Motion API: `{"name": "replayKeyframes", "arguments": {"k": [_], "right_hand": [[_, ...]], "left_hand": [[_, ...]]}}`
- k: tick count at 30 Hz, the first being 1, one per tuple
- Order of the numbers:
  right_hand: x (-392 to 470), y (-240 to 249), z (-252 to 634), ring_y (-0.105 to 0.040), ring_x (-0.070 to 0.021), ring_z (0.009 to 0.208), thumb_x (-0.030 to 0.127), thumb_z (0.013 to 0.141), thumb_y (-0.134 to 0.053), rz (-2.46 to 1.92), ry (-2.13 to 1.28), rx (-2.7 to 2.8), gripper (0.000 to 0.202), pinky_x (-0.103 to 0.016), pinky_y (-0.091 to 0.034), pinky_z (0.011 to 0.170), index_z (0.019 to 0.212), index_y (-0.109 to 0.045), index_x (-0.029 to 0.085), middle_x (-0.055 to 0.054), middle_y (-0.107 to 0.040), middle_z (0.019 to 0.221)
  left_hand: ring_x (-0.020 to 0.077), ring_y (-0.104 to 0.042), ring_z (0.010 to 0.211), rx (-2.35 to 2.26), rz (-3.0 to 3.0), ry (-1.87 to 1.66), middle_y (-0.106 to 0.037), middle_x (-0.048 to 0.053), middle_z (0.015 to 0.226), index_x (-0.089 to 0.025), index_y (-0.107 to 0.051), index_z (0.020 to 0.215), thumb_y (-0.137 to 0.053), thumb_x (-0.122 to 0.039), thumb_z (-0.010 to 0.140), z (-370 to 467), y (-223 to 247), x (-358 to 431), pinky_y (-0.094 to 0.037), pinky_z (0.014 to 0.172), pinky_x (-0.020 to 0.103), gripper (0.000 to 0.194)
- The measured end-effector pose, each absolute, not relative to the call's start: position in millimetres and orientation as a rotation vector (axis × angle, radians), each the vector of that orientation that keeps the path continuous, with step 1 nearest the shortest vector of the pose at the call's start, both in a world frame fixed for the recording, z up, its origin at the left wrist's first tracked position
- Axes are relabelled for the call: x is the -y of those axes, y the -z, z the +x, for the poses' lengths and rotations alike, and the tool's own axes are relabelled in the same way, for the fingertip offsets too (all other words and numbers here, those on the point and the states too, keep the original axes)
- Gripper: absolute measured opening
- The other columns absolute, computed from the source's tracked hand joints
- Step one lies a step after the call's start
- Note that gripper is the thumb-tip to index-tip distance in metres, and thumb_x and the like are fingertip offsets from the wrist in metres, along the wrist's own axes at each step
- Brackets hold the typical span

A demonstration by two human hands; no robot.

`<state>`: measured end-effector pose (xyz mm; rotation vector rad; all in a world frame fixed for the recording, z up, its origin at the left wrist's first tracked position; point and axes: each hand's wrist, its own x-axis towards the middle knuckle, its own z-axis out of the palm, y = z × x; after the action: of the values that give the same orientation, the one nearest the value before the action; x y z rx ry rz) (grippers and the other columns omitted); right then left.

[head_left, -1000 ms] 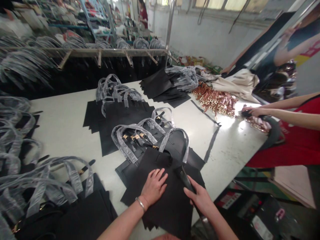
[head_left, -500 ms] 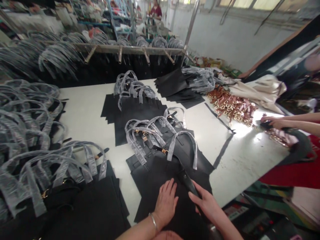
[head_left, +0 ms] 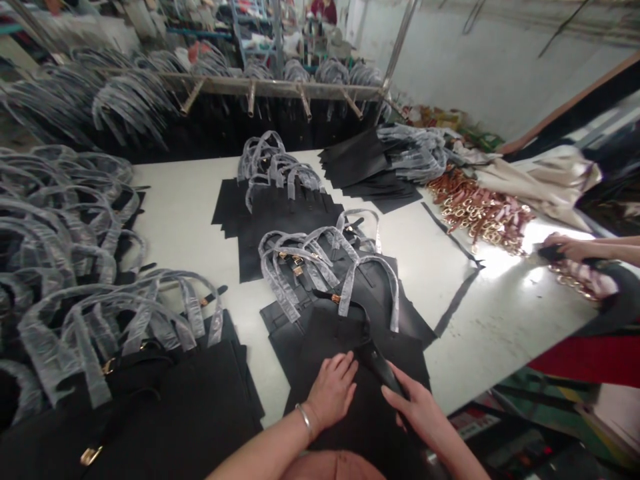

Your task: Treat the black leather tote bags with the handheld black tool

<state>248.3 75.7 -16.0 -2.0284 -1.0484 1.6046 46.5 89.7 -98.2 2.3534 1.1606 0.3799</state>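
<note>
My left hand (head_left: 330,393) lies flat, fingers stretched out, on a black bag panel (head_left: 320,343) in the middle of the near table. In my right hand (head_left: 415,397) is a black long-handled tool (head_left: 384,370); its exact kind is not clear. The tool's broad end lies over the panel, just right of my left fingertips and beside a thin black strap (head_left: 357,308) with a gold buckle (head_left: 335,298). Plastic-wrapped handles (head_left: 393,287) stand at the panel's far edge. More black panels lie beneath it, fanned out.
Stacked black bag pieces (head_left: 200,393) with wrapped handles fill the left side. Farther back are more black pieces (head_left: 285,217) and a metal rack (head_left: 225,85). At right, a co-worker's hand (head_left: 575,248) holds a dark object beside brown straps with gold rings (head_left: 480,207).
The view has shifted, so the table's contents appear slightly farther right and higher. My left hand stays flat on the panel, and my right hand still holds the tool, its end now nearer my left fingertips.
</note>
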Motion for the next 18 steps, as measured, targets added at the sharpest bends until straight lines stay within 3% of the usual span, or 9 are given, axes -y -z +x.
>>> {"name": "replayKeyframes", "arguments": {"k": [3,8,13,18], "right_hand": [[-87,16,241,-0.054,-0.0135,0.040,0.044,0.079,-0.058,-2.014,-1.572,1.104,0.070,-0.025,-0.044,0.041,0.142,-0.045,0.015,0.006,-0.057,0.052],[-97,10,224,-0.059,-0.0150,0.055,0.044,0.082,-0.060,-1.958,-1.292,1.243,0.068,-0.028,-0.052,0.058,0.143,-0.046,0.017,0.001,-0.067,0.071],[-82,3,218,-0.054,-0.0119,0.043,0.034,0.080,-0.059,-1.922,-1.622,1.292,0.063,-0.023,-0.044,0.044,0.141,-0.049,0.018,0.004,-0.062,0.060],[-101,7,199,-0.056,-0.0125,0.041,0.033,0.080,-0.059,-1.929,-1.662,1.308,0.061,-0.021,-0.043,0.043,0.139,-0.052,0.018,0.005,-0.060,0.055]], "left_hand": [[0.0259,-0.044,0.126,-1.138,2.341,-0.401,-0.049,0.011,0.143,-0.019,-0.046,0.138,-0.051,-0.025,0.091,45,98,-90,-0.039,0.103,0.045,0.047],[0.0255,-0.047,0.125,-1.065,2.358,-0.491,-0.055,0.012,0.135,-0.018,-0.050,0.133,-0.048,-0.022,0.092,40,104,-88,-0.039,0.104,0.047,0.041],[0.0204,-0.056,0.110,-0.883,2.428,-0.514,-0.065,0.010,0.113,-0.017,-0.059,0.114,-0.048,-0.013,0.090,36,112,-85,-0.040,0.103,0.041,0.027],[0.0192,-0.057,0.104,-0.835,2.450,-0.517,-0.066,0.006,0.099,-0.018,-0.061,0.099,-0.049,-0.015,0.090,37,120,-83,-0.035,0.106,0.041,0.015]]}}
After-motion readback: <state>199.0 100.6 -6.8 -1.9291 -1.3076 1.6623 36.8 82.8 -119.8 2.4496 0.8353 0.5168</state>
